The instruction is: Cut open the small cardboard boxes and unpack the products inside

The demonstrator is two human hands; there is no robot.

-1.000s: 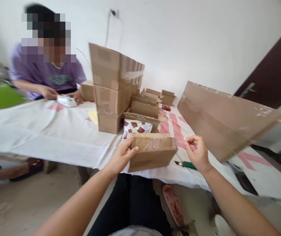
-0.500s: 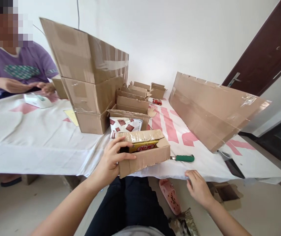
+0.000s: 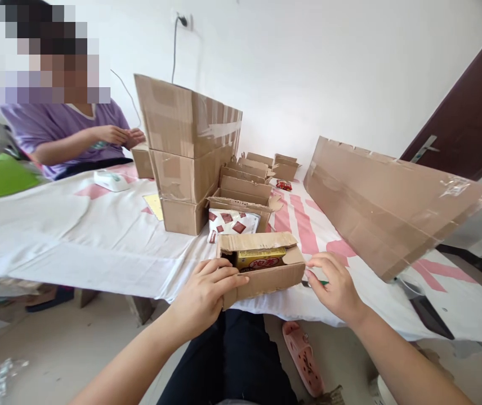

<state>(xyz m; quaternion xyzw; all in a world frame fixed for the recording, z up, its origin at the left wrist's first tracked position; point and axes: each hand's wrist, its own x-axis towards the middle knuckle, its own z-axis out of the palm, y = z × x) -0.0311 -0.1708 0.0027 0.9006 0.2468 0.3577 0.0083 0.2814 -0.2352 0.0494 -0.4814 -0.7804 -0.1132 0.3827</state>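
Note:
My left hand (image 3: 202, 293) is closed around the left end of a small open cardboard box (image 3: 270, 283) at the table's front edge. Inside the box lies a yellow packet (image 3: 262, 260) with red lettering. At the box's right end is my right hand (image 3: 337, 288), thumb and fingers apart; whether the fingertips touch the cardboard I cannot tell. Partly hidden behind that hand is a green-handled tool (image 3: 324, 283). A white pouch with brown squares (image 3: 236, 224) leans just behind the box.
Stacked cartons (image 3: 177, 177) stand left of centre, with several open boxes (image 3: 245, 189) beside them. A large cardboard panel (image 3: 384, 202) stands at right. Across the table a co-worker in a purple shirt (image 3: 67, 129) has both hands raised. A pink clog (image 3: 304, 360) is on the floor.
My right hand has come up and left from the table edge to the box's right end. My left hand keeps its hold on the box. The view has shifted left.

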